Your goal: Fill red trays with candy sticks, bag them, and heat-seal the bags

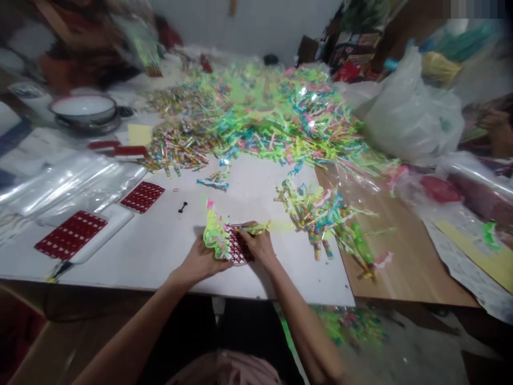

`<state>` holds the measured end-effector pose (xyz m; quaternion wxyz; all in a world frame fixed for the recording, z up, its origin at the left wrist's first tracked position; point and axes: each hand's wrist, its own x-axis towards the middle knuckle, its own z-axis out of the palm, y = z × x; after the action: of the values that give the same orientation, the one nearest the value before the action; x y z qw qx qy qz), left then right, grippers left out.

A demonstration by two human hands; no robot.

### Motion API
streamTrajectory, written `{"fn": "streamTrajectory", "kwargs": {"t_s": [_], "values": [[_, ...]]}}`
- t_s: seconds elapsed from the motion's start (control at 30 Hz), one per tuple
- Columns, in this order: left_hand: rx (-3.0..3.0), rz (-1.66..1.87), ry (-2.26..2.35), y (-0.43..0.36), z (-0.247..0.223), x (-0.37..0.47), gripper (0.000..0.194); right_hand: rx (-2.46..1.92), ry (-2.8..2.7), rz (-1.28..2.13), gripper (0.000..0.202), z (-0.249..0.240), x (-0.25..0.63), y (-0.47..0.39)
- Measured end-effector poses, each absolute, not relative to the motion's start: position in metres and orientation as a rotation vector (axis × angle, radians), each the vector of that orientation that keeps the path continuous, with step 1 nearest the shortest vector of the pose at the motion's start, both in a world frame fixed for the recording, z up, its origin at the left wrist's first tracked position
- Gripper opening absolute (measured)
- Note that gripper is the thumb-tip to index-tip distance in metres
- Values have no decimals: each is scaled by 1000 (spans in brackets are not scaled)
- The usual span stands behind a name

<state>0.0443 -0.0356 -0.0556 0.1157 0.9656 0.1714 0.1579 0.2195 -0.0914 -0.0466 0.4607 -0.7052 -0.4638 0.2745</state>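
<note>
My left hand [200,259] is closed around the left side of a small dark red card with a white pattern [239,251]. Along that side stands a row of small pieces with curly green, white and pink plastic strips [216,235]. Over the card's upper right, my right hand [258,243] pinches a thin stick-like piece with a pale yellow-green strip [260,228] trailing to the right. Its fingertips meet the card's surface, and the grip is partly hidden. To the right lies a loose bunch of small patterned tubes with coloured strips [312,206].
A large heap of tubes with strips [272,117] covers the table's back. At left lie red patterned cards [72,235], clear plastic sheets [68,176] and a white bowl [84,107]. A small black object [183,207] lies mid-table. A white plastic bag [414,117] stands at right.
</note>
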Motion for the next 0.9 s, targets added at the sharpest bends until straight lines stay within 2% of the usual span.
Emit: {"fn": "streamTrajectory", "kwargs": {"t_s": [0.17,0.33,0.4,0.47,0.57,0.67,0.73,0.83,0.9], "values": [[2892,422,324,-30,-64,36,49,-1891,-1537,544,17,-45,222,-78],[2934,519,163,-28,-68,36,49,-2229,-1955,449,27,-21,205,-62],[2979,581,121,-28,-70,34,51,-2205,-2049,458,29,-14,205,-56],[3054,657,117,-28,-74,30,55,-2104,-2134,540,23,-7,219,-56],[3138,743,158,-28,-82,24,62,-2239,-1956,515,21,2,267,-69],[3141,742,203,-29,-84,23,64,-2675,-1568,143,31,6,316,-84],[3122,672,226,-31,-80,26,59,-2806,-1501,31,33,5,331,-89],[3085,588,288,-35,-68,32,49,-2707,-1473,264,34,4,322,-90],[3048,548,320,-37,-62,34,44,-2400,-1436,479,37,2,302,-91]]}}
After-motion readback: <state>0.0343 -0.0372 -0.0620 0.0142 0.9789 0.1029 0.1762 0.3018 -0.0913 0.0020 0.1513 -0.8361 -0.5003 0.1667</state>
